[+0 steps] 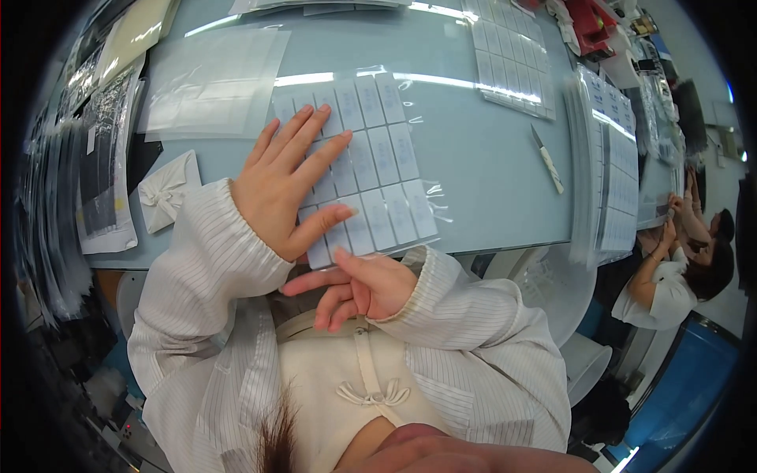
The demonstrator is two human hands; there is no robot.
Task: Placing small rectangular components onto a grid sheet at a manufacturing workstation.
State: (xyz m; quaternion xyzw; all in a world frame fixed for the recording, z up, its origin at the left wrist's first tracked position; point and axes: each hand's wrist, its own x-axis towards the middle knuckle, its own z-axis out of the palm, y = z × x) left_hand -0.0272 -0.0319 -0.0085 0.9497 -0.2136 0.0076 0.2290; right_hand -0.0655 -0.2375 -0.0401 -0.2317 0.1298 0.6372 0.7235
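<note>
A clear plastic sheet (382,150) with rows of pale rectangular pieces lies slightly tilted on the table before me. My left hand (285,177) rests flat on its left part, fingers spread and pointing away, covering some of the pieces. At the near edge of the sheet is my right hand (359,290), palm turned up. Its thumb reaches the sheet's edge, the forefinger points left and the other fingers are loosely bent. I see nothing gripped in it; whether the thumb presses on the plastic, I cannot tell.
Clear sheets (213,79) lie at the far left, near a white folded packet (169,191). A white-handled knife (548,160) lies to the right. Beyond it stands a stack of filled sheets (605,165). Another gridded sheet (511,59) is at the back. People (670,268) sit at the far right.
</note>
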